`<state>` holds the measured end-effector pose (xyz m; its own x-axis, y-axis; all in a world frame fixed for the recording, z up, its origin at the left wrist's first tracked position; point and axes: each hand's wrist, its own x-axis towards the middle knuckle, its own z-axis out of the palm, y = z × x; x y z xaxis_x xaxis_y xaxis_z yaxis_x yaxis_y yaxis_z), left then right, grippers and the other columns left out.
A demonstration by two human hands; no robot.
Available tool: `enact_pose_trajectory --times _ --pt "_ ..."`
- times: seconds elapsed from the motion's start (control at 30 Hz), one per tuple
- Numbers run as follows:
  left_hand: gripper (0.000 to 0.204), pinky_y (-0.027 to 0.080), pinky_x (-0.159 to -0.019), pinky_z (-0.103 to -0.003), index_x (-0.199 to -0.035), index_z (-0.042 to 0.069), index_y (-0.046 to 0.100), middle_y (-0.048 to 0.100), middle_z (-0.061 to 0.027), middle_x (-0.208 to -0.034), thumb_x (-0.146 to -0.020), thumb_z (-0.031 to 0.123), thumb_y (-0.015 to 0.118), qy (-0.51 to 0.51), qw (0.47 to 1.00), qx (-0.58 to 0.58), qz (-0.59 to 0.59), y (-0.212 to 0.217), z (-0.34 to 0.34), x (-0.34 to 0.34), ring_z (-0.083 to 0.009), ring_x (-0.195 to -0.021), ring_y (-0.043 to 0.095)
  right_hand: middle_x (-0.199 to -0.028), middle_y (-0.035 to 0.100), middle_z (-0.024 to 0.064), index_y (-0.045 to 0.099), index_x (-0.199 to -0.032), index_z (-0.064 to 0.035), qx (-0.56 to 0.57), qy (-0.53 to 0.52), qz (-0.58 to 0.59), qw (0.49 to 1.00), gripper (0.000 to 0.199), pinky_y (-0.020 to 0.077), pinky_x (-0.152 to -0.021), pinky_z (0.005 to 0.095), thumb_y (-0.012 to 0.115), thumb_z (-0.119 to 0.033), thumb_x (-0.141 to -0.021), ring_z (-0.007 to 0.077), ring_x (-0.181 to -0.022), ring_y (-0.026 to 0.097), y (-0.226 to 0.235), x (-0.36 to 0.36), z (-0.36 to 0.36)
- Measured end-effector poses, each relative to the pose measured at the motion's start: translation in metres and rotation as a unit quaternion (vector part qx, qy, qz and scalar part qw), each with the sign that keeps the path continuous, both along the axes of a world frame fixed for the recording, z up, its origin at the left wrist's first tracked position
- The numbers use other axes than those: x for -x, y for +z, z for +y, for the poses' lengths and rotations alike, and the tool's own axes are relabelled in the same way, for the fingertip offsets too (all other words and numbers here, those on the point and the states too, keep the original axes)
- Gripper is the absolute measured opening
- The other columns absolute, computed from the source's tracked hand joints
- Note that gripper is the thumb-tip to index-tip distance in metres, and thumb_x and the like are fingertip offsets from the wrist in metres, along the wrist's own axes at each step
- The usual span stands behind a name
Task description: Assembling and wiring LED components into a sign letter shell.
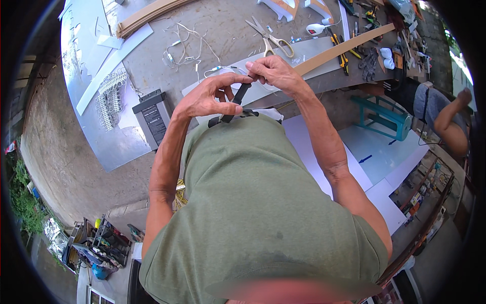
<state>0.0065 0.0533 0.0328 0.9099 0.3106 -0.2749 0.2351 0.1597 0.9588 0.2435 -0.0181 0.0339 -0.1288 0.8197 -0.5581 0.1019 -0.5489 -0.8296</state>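
Observation:
In front of my waist, a black strip slants up between my hands. My left hand curves around it, with the thumb on its lower part and the forefinger across its upper end. Close by on the right, my right hand is pinched, its fingertips meeting the left forefinger at the strip's upper end. What the right fingertips hold is too small to make out. Beyond them, on a metal sheet, lie scissors with cream handles. A thin white wire with small pieces lies just beyond my left hand.
At left are a dark boxed power unit and a heap of white wired modules. A long brown strip crosses the right side near pliers and a glove. Further right stand a teal stool and another person.

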Motion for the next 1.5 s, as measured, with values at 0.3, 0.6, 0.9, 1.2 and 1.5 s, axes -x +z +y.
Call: enact_pose_trajectory --times 0.3,0.6,0.9,1.2,1.5 --pt "0.085 0.052 -0.066 -0.032 -0.138 0.007 0.062 0.066 -0.0104 -0.111 -0.066 0.048 0.082 0.000 1.000 -0.005 -0.015 -0.012 -0.001 -0.002 -0.0184 -0.079 0.061 -0.080 0.070 0.0132 0.072 -0.093 0.0013 -0.059 -0.183 -0.272 0.943 0.038 0.0514 -0.067 0.0349 0.071 -0.037 -0.093 0.0207 -0.075 0.066 -0.045 -0.025 0.002" --pt "0.102 0.053 -0.075 -0.030 -0.148 0.003 0.049 0.062 -0.0150 -0.127 -0.060 0.041 0.086 0.067 0.995 0.069 -0.035 -0.002 0.011 0.016 -0.0153 -0.086 0.060 -0.105 0.063 0.0251 0.063 -0.105 0.0028 -0.105 0.028 -0.580 0.807 0.042 0.0500 -0.090 0.0504 0.074 -0.025 -0.076 0.0421 -0.106 0.060 -0.103 -0.061 -0.001" --pt "0.115 0.055 -0.070 -0.027 -0.154 0.002 0.038 0.062 -0.0176 -0.128 -0.056 0.036 0.088 0.113 0.984 0.062 -0.123 -0.002 0.022 0.033 -0.0159 -0.085 0.060 -0.100 0.071 0.0169 0.068 -0.104 0.0051 0.024 0.009 -0.314 0.949 0.043 0.0553 -0.082 0.0379 0.076 -0.029 -0.078 0.0285 -0.087 0.071 -0.070 -0.080 -0.017" --pt "0.122 0.045 -0.104 -0.038 -0.157 -0.002 0.027 0.060 -0.0187 -0.134 -0.061 0.037 0.090 0.129 0.974 0.107 -0.153 -0.005 0.025 0.026 -0.0261 -0.119 0.061 -0.101 0.071 0.0111 0.058 -0.119 0.0005 -0.024 -0.146 0.169 0.974 0.048 0.0543 -0.080 0.0291 0.085 -0.016 -0.082 0.0171 -0.088 0.069 0.029 0.006 -0.056" --pt "0.118 0.046 -0.103 -0.038 -0.157 -0.002 0.027 0.058 -0.0177 -0.136 -0.061 0.030 0.088 0.126 0.964 0.176 -0.155 -0.010 0.002 0.004 -0.0232 -0.114 0.061 -0.100 0.072 0.0112 0.059 -0.117 -0.0004 -0.045 -0.317 0.249 0.914 0.046 0.0572 -0.080 0.0295 0.084 -0.001 -0.078 0.0172 -0.086 0.071 0.007 0.046 -0.035"
